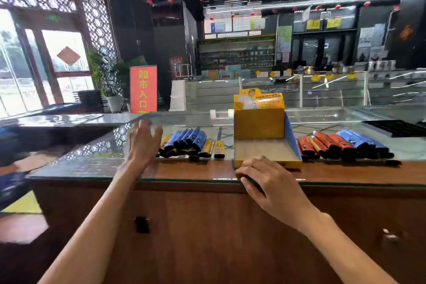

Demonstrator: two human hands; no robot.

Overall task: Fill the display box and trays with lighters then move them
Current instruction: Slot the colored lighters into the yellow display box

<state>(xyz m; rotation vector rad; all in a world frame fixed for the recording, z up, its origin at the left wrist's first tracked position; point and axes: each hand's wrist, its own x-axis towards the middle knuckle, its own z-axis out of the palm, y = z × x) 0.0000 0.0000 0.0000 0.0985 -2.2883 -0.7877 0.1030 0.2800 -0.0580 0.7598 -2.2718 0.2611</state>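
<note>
Head view: left fingers [144,129] spread beside blue lighters [184,138], right fingers [250,163] curled at display box [258,124] front, grip unclear.

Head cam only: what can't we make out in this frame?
Head view:
1. Right hand: its curled fingertips are hidden under its own knuckles, so a grip on the yellow cardboard display box is unclear.
2. Left pile of blue and yellow lighters: its left end is hidden behind the motion-blurred left hand.
3. Black ribbed tray: cut off by the right frame edge.
4. Lighter prints: too small.
</note>
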